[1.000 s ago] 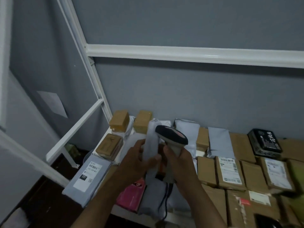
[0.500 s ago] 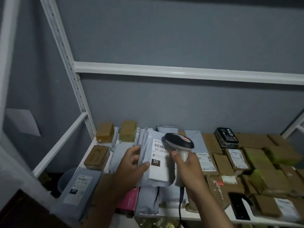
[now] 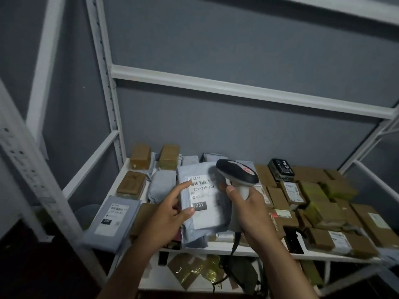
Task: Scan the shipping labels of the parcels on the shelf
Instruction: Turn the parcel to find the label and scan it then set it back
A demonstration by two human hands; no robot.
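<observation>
My left hand [image 3: 167, 214] holds a grey poly-bag parcel [image 3: 203, 203] by its left edge, thumb on the front, label facing me. Its white shipping label [image 3: 204, 198] reads 231-239-K01 with a black 231 tag. My right hand [image 3: 248, 209] grips the handle of a grey and black barcode scanner [image 3: 236, 173], whose head sits over the parcel's upper right corner, next to the label. The scanner's cable [image 3: 235, 244] hangs down past the shelf edge.
The white metal shelf [image 3: 237, 251] is crowded with brown cardboard boxes [image 3: 278, 195], grey bags [image 3: 164, 184] and a black box [image 3: 280, 169]. Another labelled grey parcel [image 3: 112, 221] overhangs the shelf's left end. White uprights [image 3: 103, 83] and a crossbar [image 3: 237, 89] frame the bay. More packages lie below.
The parcel turned from edge-on to label facing me and came nearer. The scanner stays beside it at the upper right. My view tilted up and shows more of the shelf frame.
</observation>
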